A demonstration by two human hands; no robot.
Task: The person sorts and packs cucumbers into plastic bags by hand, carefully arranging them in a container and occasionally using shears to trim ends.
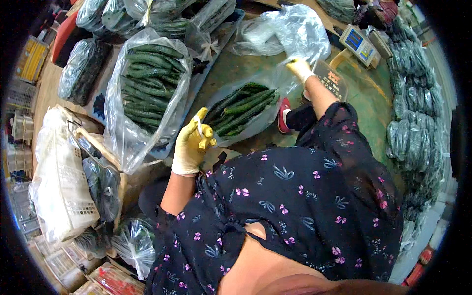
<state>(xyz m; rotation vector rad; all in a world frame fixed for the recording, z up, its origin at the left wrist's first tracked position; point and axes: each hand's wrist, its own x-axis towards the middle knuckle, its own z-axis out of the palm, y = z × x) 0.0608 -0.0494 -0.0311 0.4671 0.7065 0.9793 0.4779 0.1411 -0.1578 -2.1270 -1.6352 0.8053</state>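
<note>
Clear bag (pixel 246 115) of cucumbers (pixel 241 110) on floor. Both gloved hands closed on its rim: left hand (pixel 194 142) near edge, right hand (pixel 300 69) far edge.

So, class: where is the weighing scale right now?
The weighing scale sits at the upper right of the head view, beyond the right hand, left of the stacked bagged cucumbers.

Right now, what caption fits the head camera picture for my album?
Two yellow-gloved hands, left and right, hold open a clear plastic bag of long green cucumbers beside a larger filled bag.
</note>
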